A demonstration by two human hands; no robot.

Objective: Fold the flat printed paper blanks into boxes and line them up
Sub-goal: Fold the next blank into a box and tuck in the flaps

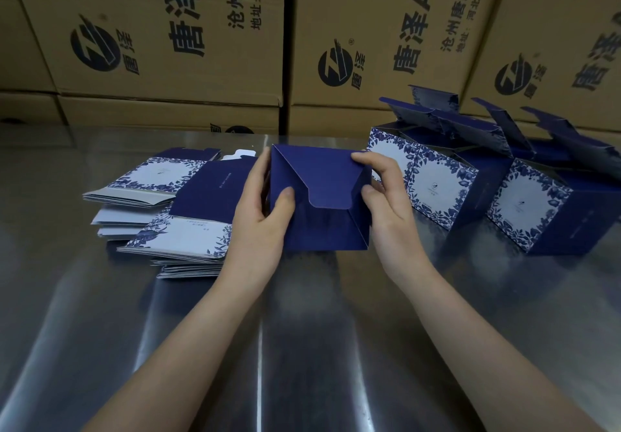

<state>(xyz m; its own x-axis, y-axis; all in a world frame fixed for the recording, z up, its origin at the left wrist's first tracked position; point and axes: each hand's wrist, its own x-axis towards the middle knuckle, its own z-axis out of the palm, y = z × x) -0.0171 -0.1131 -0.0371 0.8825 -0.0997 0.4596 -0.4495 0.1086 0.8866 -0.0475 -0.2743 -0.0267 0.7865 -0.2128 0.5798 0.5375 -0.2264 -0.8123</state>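
Note:
A dark blue box (322, 203) is held above the steel table (302, 330) at the centre, its interlocked bottom flaps facing me. My left hand (265, 209) grips its left side, thumb pressing on a flap. My right hand (383, 196) grips the right side, fingers over the top right corner. To the left lies a loose pile of flat blanks (174, 209), blue with white floral panels. At the right stand folded boxes (440, 182) (544, 209) in a row, their top flaps open.
Stacked brown cardboard cartons (168, 45) with printed logos form a wall along the table's far edge. The shiny steel surface extends toward me under my forearms.

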